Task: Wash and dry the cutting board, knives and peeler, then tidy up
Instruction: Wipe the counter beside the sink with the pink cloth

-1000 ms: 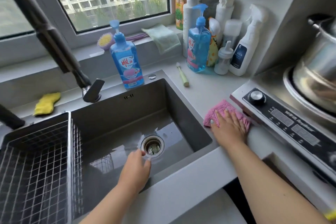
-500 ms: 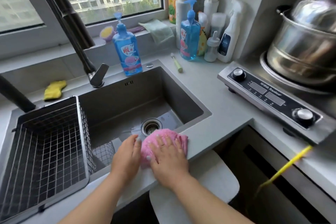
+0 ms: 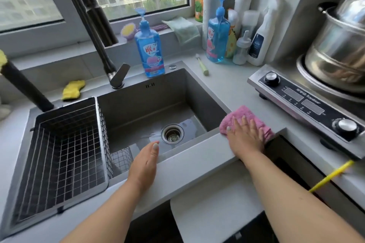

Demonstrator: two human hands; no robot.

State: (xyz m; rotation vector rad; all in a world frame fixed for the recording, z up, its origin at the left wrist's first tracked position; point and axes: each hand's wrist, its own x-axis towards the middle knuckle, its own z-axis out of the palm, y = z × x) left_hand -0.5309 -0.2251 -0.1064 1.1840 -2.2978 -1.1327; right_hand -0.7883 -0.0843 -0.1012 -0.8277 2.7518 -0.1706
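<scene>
Right hand flat on the pink cloth, fingers straight and spread, pressing it onto the bench at the sink's front-right corner; the cloth sits between the sink and the hob. Left hand rests on the sink's front rim, fingers relaxed and straight, reaching over the basin, holding nothing. Thumb tip points toward the drain.

Sink: drain in the middle of the floor, shallow water film around it. Wire basket fills the sink's left part. Tap rises behind the sink at the back edge, lever at its base.

Behind the sink: blue soap bottle standing at the back rim, yellow sponge to the back-left, green-handled brush lying to the back-right. Further back-right of the sink, a cluster of bottles in the corner, including a second blue pump bottle and a white spray bottle. Green cloth draped over the window sill behind the sink.

Right of the sink: hob with two knobs, steel pot on top.

Cutting board, knives, peeler: can't spot any of them in view.
</scene>
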